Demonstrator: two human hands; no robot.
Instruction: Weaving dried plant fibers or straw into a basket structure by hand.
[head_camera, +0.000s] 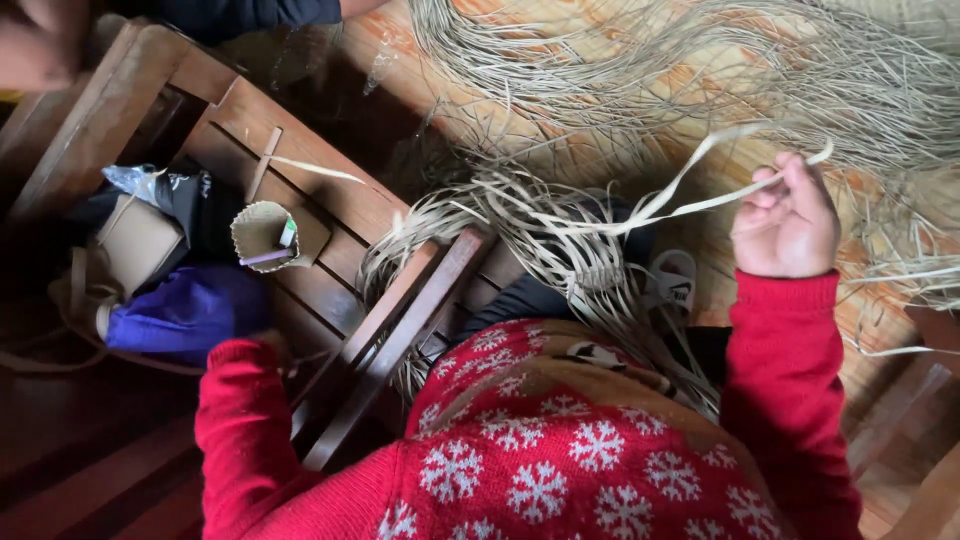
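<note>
Head view: my right hand (787, 222) grip pinches pale strip (690, 180) from half-woven bundle (560, 240); hard tug risks snapping it. Left hand (268, 345) grip hidden, cannot tell.

A small woven cup (262, 232) stands on the wooden bench (330, 190), left of the half-woven basket (560, 250).

Setting: home weaving workspace, my seat on a dark wooden bench (300, 170). Evidence: loose pale straw strips (700, 70) heaped on the floor beyond the bench; small woven cup (262, 235) with pens on its slats; bags (170, 300) beside it.
</note>
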